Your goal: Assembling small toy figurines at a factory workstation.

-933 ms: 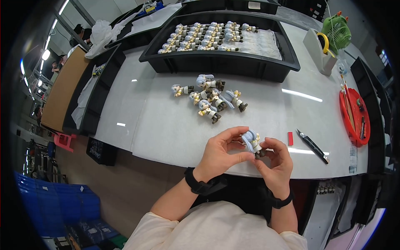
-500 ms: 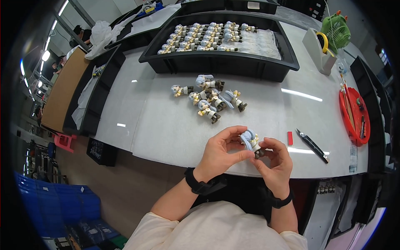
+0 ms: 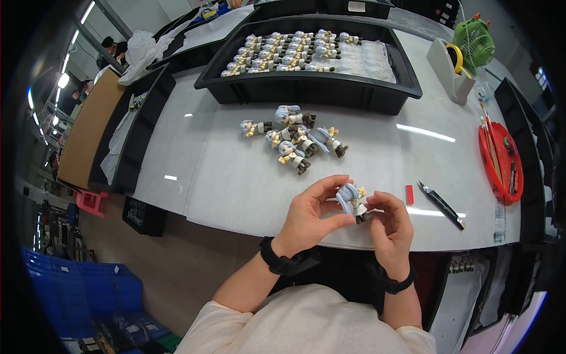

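Between my hands, over the near edge of the white table, is a small doll figurine (image 3: 352,199) with pale blue hair, white clothes and dark boots. My left hand (image 3: 314,211) grips it by the hair side, thumb and fingers closed on it. My right hand (image 3: 390,223) is at its other side, fingertips curled close to the body and boots; whether they press on it is hard to see. Beyond my hands a loose group of similar figurines (image 3: 293,154) lies on the table.
A black tray (image 3: 306,94) at the back holds rows of figurines on white padding. To the right lie a red block (image 3: 410,194), a black-handled cutter (image 3: 442,205) and a red basket (image 3: 501,190) with brushes. A tape dispenser (image 3: 451,76) and green fan (image 3: 474,44) stand behind.
The figurine has turned slightly and shifted a little to the left in my left hand. My right thumb has drawn back from its boots.
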{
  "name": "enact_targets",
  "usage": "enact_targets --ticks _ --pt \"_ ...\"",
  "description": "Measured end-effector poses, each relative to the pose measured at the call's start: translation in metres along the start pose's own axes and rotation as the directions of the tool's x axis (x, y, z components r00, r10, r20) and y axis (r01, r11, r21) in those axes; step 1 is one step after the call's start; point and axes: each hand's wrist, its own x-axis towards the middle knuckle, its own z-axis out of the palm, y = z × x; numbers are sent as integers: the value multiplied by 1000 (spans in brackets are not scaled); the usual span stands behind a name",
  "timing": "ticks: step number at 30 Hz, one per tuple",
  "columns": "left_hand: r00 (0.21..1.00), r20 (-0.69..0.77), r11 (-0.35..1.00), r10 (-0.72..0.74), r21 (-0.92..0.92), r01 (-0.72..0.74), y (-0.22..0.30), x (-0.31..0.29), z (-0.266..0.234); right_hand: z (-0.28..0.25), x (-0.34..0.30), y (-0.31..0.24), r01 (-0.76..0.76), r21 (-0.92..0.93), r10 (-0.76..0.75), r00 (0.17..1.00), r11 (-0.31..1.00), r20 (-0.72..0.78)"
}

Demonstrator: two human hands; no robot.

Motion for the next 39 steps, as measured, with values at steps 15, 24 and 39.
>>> enact_targets --ticks 15,24,39 --pt "979 48 958 200 199 -205 -10 -2 4 -45 -6 -19 -171 410 79 970 896 231" --pt "988 87 933 126 328 -148 -8 -2 6 -260 -130 -38 184 1 -125 670 983 -731" --pt "988 87 879 130 451 -155 -4 1 18 -502 -217 143 -868 -207 -129 166 451 -978"
